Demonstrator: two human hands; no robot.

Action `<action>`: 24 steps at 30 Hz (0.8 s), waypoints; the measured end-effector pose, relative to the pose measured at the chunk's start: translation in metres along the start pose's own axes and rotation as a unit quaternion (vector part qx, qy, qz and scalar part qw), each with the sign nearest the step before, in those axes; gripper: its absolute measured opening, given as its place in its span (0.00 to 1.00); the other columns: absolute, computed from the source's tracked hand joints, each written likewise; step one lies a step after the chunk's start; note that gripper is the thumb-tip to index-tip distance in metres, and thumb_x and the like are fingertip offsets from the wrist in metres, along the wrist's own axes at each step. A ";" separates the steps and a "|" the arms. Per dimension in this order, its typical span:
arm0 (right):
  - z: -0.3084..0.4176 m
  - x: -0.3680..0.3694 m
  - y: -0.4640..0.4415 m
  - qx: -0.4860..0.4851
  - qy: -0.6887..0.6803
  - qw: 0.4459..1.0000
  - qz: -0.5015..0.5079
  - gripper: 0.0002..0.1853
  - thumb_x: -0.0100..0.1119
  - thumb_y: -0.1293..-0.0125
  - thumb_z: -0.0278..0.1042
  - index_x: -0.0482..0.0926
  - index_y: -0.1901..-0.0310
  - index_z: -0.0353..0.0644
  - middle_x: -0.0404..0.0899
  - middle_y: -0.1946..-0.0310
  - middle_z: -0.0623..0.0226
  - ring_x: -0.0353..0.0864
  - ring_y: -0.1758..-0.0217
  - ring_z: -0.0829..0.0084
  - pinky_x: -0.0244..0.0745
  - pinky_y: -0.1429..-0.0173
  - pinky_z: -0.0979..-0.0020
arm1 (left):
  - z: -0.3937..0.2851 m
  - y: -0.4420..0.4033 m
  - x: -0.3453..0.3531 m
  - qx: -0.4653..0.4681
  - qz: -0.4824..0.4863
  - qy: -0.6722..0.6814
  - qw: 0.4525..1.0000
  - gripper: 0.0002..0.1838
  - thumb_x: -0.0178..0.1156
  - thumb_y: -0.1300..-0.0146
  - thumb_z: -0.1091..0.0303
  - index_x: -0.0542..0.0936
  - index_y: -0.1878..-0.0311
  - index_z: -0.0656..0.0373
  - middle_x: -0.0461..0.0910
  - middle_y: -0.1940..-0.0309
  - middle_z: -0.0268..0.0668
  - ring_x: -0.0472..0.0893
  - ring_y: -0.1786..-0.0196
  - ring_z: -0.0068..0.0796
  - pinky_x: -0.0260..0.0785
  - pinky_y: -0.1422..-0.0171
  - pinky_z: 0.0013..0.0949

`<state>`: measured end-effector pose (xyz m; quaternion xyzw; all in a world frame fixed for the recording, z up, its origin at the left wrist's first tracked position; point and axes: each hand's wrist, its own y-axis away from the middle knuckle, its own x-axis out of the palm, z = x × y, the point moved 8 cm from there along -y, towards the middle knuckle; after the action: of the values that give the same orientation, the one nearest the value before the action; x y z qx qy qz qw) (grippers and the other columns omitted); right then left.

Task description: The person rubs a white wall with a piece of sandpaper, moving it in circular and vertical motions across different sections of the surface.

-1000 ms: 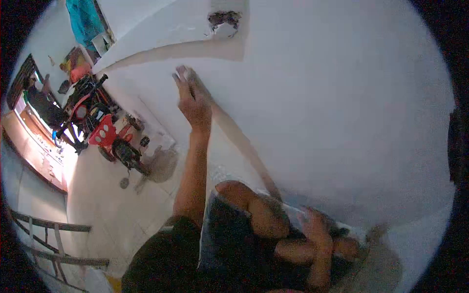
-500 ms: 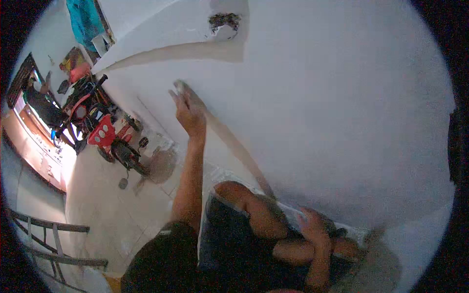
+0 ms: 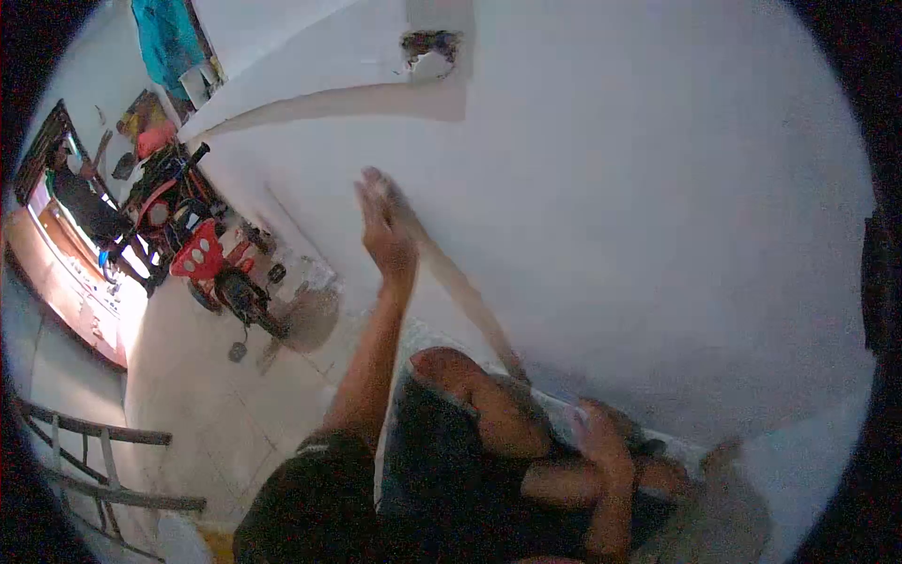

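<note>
My left hand [image 3: 387, 230] is raised against the white wall [image 3: 639, 235], fingers pointing up and fairly straight. A small pale patch [image 3: 378, 185] shows at its blurred fingertips; what it is I cannot make out. The arm's shadow falls on the wall just to the right. Lower down, my right hand [image 3: 606, 440] rests over my bent legs [image 3: 507, 428] close to the wall's foot, with curled fingers. Something pale and bluish shows by those fingers, too blurred to name.
A rough hole [image 3: 432, 54] breaks the wall above. To the left stand a red child's bike [image 3: 199, 256] and a motorcycle [image 3: 169, 193]. Beyond them a person [image 3: 89, 202] is by a bright doorway. A dark rack [image 3: 113, 465] stands at lower left, and a teal cloth [image 3: 169, 42] hangs above.
My left hand has slid a little to the right and slightly down along the wall. The right hand has hardly moved.
</note>
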<state>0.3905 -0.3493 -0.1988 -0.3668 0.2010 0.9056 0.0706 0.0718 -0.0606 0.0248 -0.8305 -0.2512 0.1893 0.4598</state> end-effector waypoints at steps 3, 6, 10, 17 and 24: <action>0.005 0.000 -0.003 -0.186 0.017 0.980 -0.060 0.24 0.58 0.24 0.45 0.79 0.36 0.37 0.80 0.38 0.45 0.78 0.33 0.47 0.71 0.27 0.53 | -0.017 -0.054 -0.003 0.063 -0.053 -0.073 0.994 0.25 0.51 0.19 0.62 0.70 0.23 0.58 0.70 0.25 0.49 0.77 0.29 0.47 0.76 0.35 0.42; 0.009 0.002 0.003 -0.149 0.017 0.988 -0.043 0.23 0.58 0.23 0.46 0.79 0.36 0.38 0.81 0.38 0.46 0.79 0.33 0.46 0.71 0.27 0.53 | -0.045 -0.042 0.022 0.024 -0.006 -0.050 0.998 0.27 0.52 0.21 0.67 0.67 0.21 0.56 0.73 0.26 0.49 0.89 0.49 0.39 0.80 0.53 0.40; 0.011 0.002 0.004 -0.126 0.011 0.992 -0.019 0.23 0.58 0.24 0.46 0.80 0.36 0.39 0.81 0.37 0.48 0.79 0.33 0.46 0.71 0.27 0.53 | -0.105 0.058 0.034 0.259 0.120 -0.062 0.957 0.24 0.44 0.19 0.73 0.66 0.23 0.65 0.63 0.22 0.58 0.63 0.20 0.58 0.59 0.19 0.55; 0.011 -0.002 0.003 -0.104 0.020 0.994 -0.019 0.23 0.57 0.23 0.47 0.80 0.35 0.42 0.80 0.36 0.49 0.78 0.33 0.47 0.70 0.26 0.53 | 0.012 -0.026 -0.007 -0.005 -0.046 0.074 0.996 0.24 0.46 0.17 0.66 0.69 0.24 0.65 0.70 0.24 0.50 0.75 0.27 0.37 0.66 0.25 0.34; 0.030 -0.008 0.017 -0.121 0.056 0.991 -0.020 0.24 0.53 0.21 0.50 0.80 0.36 0.41 0.78 0.34 0.47 0.76 0.30 0.45 0.71 0.27 0.52 | -0.100 0.017 0.027 0.136 0.040 -0.003 0.990 0.26 0.51 0.19 0.65 0.68 0.23 0.65 0.69 0.24 0.53 0.81 0.33 0.41 0.75 0.35 0.37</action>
<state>0.3724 -0.3524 -0.1682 -0.4271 0.0867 0.8995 0.0322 0.1523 -0.1193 0.0586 -0.7689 -0.1907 0.2423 0.5601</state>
